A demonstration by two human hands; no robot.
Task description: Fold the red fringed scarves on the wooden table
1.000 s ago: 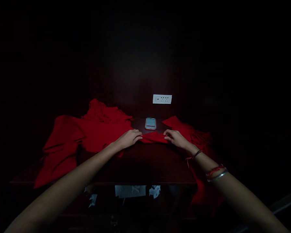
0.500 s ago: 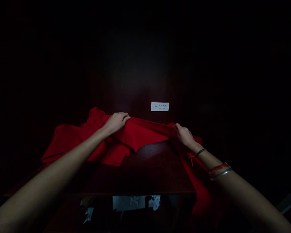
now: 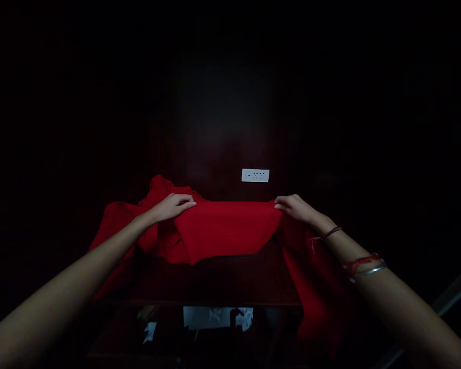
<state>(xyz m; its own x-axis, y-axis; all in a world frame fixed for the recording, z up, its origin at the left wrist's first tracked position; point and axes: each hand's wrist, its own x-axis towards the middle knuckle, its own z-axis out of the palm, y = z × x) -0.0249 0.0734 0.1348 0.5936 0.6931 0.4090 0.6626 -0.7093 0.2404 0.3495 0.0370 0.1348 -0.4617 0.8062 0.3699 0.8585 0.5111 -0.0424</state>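
Observation:
A large red cloth [image 3: 230, 228] is stretched between my two hands above a dark table [image 3: 215, 284]. My left hand [image 3: 175, 205] pinches its upper edge on the left, thumb and fingers together. On the right, my right hand [image 3: 293, 206] grips the same edge, which runs nearly level and taut between them. Bunched folds of the cloth lie on the table left of and behind my left hand. Another length hangs down over the table's right side below my right wrist, fading into shadow.
A white socket panel [image 3: 255, 176] is on the dark wall behind the table. Under the tabletop, white papers [image 3: 206, 318] and crumpled paper pieces [image 3: 245, 319] lie on a shelf. The surroundings are very dark.
The held edge has gone from slanting to nearly level and is pulled straight. My left hand has come lower and to the left, and the stretched panel hangs flatter and nearer.

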